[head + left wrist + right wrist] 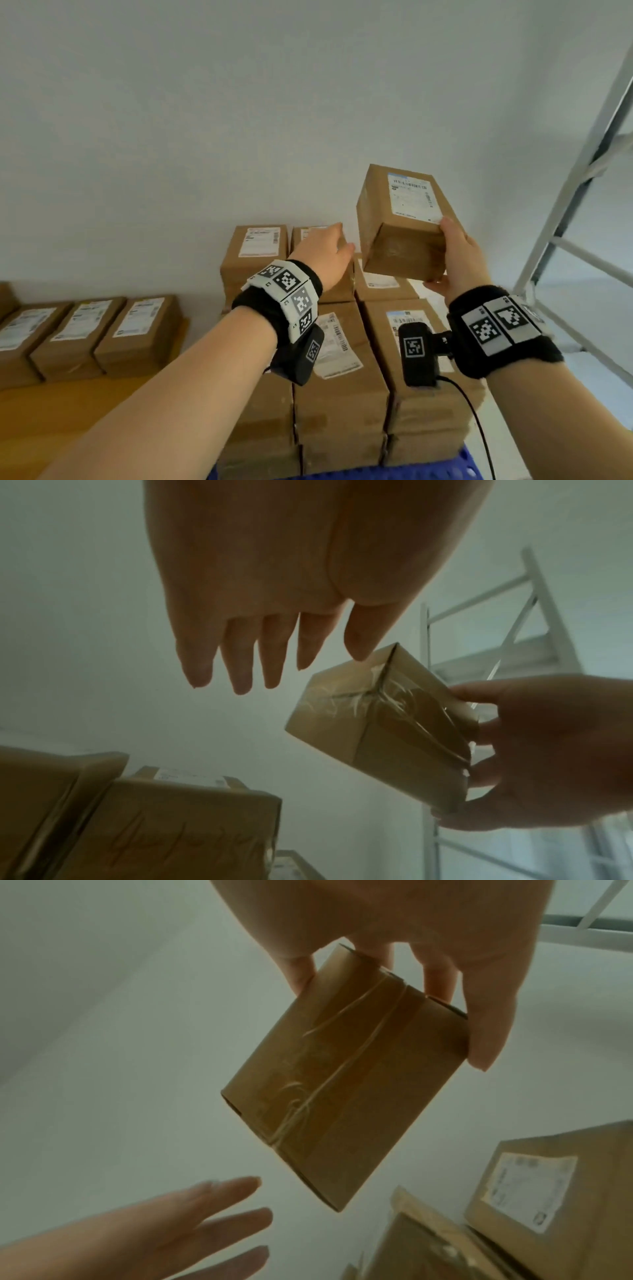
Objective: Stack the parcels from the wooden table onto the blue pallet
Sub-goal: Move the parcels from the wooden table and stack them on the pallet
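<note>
My right hand [455, 255] grips the near end of a brown cardboard parcel [399, 219] with a white label, held tilted in the air above the stack. The taped underside of that parcel [346, 1074] fills the right wrist view, and the same parcel [380, 723] shows at the right of the left wrist view. My left hand [325, 251] is open with straight fingers [240, 664], just left of the parcel and apart from it. Below, stacked parcels [342, 370] stand on the blue pallet [469, 462]. Three parcels [82, 332] lie on the wooden table [68, 411].
A white wall stands close behind the stack. A grey metal shelf frame [582, 192] rises at the right. A black cable [479, 428] hangs from my right wrist camera over the stack.
</note>
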`<state>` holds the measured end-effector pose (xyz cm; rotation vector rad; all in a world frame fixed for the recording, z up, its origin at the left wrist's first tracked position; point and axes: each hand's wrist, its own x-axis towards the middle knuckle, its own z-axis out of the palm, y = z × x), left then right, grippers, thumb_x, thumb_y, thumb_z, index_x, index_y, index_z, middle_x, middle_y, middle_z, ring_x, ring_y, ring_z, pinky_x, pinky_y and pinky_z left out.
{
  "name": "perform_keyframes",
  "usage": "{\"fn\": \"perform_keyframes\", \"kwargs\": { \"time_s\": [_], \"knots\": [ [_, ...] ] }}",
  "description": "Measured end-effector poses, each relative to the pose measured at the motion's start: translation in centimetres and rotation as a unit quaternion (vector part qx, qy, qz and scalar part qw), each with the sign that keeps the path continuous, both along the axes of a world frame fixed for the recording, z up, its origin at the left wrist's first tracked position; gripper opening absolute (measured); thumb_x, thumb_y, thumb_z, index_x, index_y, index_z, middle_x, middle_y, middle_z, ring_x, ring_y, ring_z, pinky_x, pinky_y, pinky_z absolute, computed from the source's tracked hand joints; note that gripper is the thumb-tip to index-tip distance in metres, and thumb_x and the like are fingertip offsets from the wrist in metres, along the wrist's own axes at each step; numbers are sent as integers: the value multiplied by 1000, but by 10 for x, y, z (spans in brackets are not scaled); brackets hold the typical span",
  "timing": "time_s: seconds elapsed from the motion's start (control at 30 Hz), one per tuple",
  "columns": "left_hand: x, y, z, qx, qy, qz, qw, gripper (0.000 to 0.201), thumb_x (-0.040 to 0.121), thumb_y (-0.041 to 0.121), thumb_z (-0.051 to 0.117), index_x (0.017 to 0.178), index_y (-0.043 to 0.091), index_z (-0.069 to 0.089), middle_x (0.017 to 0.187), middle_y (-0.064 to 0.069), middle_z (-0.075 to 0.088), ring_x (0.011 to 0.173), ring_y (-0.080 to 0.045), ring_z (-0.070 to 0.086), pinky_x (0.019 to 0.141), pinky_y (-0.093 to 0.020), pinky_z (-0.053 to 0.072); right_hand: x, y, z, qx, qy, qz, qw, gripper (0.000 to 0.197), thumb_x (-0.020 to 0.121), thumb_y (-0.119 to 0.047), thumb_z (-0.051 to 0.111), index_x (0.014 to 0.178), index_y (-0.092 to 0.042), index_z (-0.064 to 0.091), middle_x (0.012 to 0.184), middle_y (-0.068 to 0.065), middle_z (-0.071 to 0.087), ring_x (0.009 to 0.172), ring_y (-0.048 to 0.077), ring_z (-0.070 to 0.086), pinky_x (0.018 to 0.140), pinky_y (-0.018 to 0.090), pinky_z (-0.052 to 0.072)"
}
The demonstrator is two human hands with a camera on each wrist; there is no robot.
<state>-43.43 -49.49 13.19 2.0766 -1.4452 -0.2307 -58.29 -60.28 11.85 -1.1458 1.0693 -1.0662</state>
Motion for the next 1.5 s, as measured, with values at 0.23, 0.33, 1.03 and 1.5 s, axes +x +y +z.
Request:
{"fn": "perform_keyframes", "kwargs": {
  "time_s": [0.23,0.33,1.03,1.5],
  "knots": [
    [3,-45,-19,78,-37,66,994,44,100,26,33,140,7,33,140,-13,42,127,-26,43,102,-34,35,13,-77,-36,28,72,37,996,34,88,-45,52,108,-19,46,98,3,54,99,27,54,94,52,47],
    [10,-57,-31,113,-41,71,990,48,100,28,32,145,11,26,147,-10,34,133,-24,36,106,-33,31,27,-92,-54,41,99,42,993,51,88,-48,50,123,-12,48,113,9,54,107,31,53,96,52,46],
    [35,-83,-71,99,-130,32,986,33,98,23,31,117,11,55,124,-8,55,115,-23,51,98,-37,42,54,-107,-88,-31,260,50,964,56,95,-46,43,128,-2,50,124,14,57,112,29,53,88,34,42],
    [37,-84,-70,103,-150,21,983,32,99,22,31,118,9,54,117,-7,56,113,-24,52,93,-33,40,74,-73,-77,-283,492,124,814,61,87,-63,42,139,-32,41,154,5,23,144,32,4,116,52,5]
  ]
}}
